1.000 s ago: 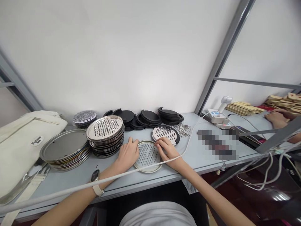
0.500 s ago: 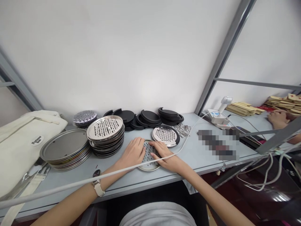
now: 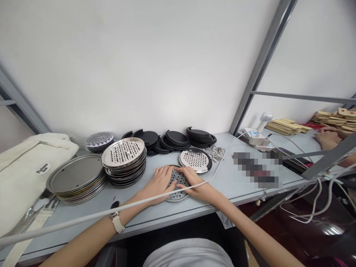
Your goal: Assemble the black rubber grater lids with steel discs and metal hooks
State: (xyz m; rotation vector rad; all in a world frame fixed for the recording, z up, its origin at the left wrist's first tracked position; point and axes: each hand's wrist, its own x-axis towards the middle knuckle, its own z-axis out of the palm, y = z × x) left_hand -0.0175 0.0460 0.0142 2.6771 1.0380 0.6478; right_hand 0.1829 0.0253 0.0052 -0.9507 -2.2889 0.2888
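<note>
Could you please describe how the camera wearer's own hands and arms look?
Both the left hand and the right hand are ungloved, and no sleeves show on the forearms. The left wrist wears a watch with a dark face and a pale, cream-white strap; the right wrist shows nothing worn.

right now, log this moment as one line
left hand: on perforated disc; right hand: on same disc; beyond right hand: second perforated disc; left of hands: disc stack

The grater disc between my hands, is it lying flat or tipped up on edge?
Flat. The grater disc lies on the table toothed face up, with the left hand and right hand over its sides.
</note>
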